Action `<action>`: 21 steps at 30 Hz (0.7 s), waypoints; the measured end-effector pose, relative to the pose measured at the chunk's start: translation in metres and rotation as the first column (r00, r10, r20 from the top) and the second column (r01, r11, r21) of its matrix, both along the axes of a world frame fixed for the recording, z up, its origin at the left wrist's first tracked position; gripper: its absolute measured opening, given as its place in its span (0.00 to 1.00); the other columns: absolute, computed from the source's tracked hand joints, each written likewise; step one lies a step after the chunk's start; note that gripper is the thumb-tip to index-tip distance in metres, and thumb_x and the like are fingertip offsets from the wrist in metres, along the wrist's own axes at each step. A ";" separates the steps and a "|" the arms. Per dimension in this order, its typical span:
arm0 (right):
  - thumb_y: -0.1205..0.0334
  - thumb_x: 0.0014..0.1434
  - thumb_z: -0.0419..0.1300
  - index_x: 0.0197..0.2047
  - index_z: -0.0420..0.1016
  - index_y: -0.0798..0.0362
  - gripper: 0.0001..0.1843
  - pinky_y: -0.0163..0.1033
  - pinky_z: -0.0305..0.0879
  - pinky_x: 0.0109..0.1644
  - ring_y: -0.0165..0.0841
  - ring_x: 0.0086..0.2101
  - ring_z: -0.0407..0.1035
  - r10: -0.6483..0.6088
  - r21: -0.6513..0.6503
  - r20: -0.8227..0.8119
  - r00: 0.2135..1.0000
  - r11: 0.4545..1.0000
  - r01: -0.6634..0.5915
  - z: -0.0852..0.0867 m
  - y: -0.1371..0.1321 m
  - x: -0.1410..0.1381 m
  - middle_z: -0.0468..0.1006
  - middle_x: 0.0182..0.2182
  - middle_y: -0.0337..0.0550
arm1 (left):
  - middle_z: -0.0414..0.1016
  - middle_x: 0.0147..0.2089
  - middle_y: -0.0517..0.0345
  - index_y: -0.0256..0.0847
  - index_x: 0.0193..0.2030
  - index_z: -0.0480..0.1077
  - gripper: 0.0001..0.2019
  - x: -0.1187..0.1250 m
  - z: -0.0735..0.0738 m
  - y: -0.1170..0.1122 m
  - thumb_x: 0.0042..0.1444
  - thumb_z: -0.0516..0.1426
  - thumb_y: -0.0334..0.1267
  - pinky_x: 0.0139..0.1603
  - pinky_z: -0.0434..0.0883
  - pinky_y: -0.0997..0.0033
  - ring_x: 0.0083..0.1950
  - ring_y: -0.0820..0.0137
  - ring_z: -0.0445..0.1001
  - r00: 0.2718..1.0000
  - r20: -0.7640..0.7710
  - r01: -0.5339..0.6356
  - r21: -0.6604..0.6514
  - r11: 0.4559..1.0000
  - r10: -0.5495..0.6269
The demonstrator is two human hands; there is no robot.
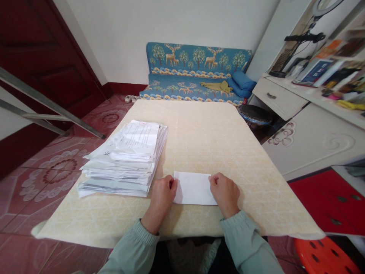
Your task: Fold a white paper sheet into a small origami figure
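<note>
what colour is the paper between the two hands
The paper is white, with no print visible; the head view shows it best.

White paper [195, 189], 6 o'clock: underside hidden from me. Top sheet [140, 137], 9 o'clock: print illegible. Red stool [325, 255], 4 o'clock: cropped.

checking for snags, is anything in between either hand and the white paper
Nothing visible: the left hand and right hand hold opposite edges of the white paper; the paper stack lies off to the left.
</note>
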State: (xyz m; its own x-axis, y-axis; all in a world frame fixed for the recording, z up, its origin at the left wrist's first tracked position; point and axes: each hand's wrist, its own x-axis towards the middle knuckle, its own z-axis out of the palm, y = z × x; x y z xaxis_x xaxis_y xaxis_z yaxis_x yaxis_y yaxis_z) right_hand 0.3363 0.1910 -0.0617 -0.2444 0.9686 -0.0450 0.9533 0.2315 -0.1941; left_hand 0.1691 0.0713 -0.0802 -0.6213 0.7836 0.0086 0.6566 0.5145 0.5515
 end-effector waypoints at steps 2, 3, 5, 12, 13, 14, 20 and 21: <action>0.50 0.60 0.53 0.30 0.76 0.47 0.15 0.36 0.54 0.29 0.36 0.31 0.72 0.003 0.001 0.002 1.000 1.000 -0.003 0.000 0.001 0.000 0.79 0.29 0.42 | 0.74 0.25 0.56 0.37 0.27 0.71 0.11 0.001 0.000 0.000 0.58 0.54 0.38 0.30 0.56 0.73 0.26 0.72 0.68 1.000 -0.019 -0.003 -0.012 1.000 0.003; 0.50 0.60 0.53 0.30 0.75 0.47 0.14 0.36 0.53 0.29 0.36 0.31 0.72 0.005 0.000 0.002 1.000 1.000 -0.005 0.000 0.001 0.000 0.79 0.29 0.41 | 0.74 0.25 0.56 0.37 0.27 0.71 0.11 0.001 0.000 0.001 0.58 0.54 0.38 0.30 0.56 0.73 0.26 0.71 0.69 1.000 -0.030 -0.004 -0.027 1.000 0.003; 0.51 0.60 0.54 0.30 0.75 0.47 0.13 0.36 0.52 0.28 0.36 0.31 0.72 0.013 0.002 0.000 1.000 1.000 -0.013 0.000 0.001 0.001 0.79 0.28 0.40 | 0.74 0.26 0.55 0.38 0.27 0.70 0.11 0.004 0.002 0.001 0.59 0.54 0.38 0.30 0.56 0.72 0.28 0.70 0.70 0.998 -0.064 -0.007 -0.075 0.997 0.002; 0.51 0.61 0.53 0.35 0.73 0.48 0.12 0.36 0.53 0.29 0.37 0.31 0.73 0.036 0.047 0.046 0.998 0.998 -0.038 -0.005 -0.001 0.000 0.78 0.29 0.41 | 0.72 0.38 0.54 0.40 0.43 0.65 0.07 0.020 0.013 -0.003 0.61 0.52 0.39 0.27 0.56 0.71 0.32 0.67 0.72 0.967 -0.248 -0.107 -0.174 0.979 0.061; 0.52 0.61 0.53 0.35 0.72 0.48 0.12 0.36 0.53 0.29 0.37 0.31 0.73 0.040 0.049 0.049 0.998 0.998 -0.042 -0.005 -0.001 0.000 0.78 0.29 0.41 | 0.71 0.40 0.53 0.40 0.44 0.64 0.07 0.022 0.013 -0.003 0.61 0.52 0.38 0.27 0.58 0.71 0.33 0.67 0.72 0.960 -0.273 -0.112 -0.163 0.980 0.064; 0.52 0.61 0.52 0.35 0.72 0.48 0.12 0.36 0.54 0.29 0.37 0.32 0.73 0.044 0.049 0.052 0.998 0.998 -0.046 -0.005 -0.001 0.000 0.78 0.29 0.41 | 0.70 0.42 0.53 0.40 0.44 0.64 0.06 0.023 0.013 -0.002 0.61 0.52 0.37 0.29 0.59 0.70 0.36 0.66 0.72 0.951 -0.304 -0.096 -0.146 0.985 0.048; 0.52 0.61 0.52 0.36 0.72 0.48 0.12 0.37 0.53 0.29 0.38 0.32 0.73 0.060 0.055 0.056 0.997 0.996 -0.063 -0.004 -0.001 -0.001 0.78 0.29 0.42 | 0.69 0.40 0.49 0.37 0.37 0.67 0.06 0.024 0.004 0.012 0.59 0.50 0.26 0.45 0.65 0.61 0.44 0.60 0.66 0.819 -0.441 0.338 -0.148 0.929 -0.368; 0.52 0.61 0.52 0.36 0.72 0.48 0.12 0.37 0.53 0.29 0.38 0.32 0.73 0.059 0.056 0.055 0.997 0.996 -0.062 -0.004 -0.001 -0.001 0.78 0.29 0.42 | 0.68 0.39 0.49 0.36 0.37 0.67 0.06 0.024 0.003 0.014 0.58 0.50 0.25 0.45 0.65 0.60 0.43 0.60 0.65 0.807 -0.438 0.364 -0.157 0.918 -0.395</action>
State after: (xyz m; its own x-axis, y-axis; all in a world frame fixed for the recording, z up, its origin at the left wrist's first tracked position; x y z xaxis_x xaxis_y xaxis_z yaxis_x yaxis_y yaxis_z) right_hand 0.3357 0.1902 -0.0659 -0.3017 0.9534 -0.0035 0.9456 0.2988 -0.1284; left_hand 0.1934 0.0852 -0.0772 -0.2120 0.9645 0.1571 0.9735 0.1945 0.1200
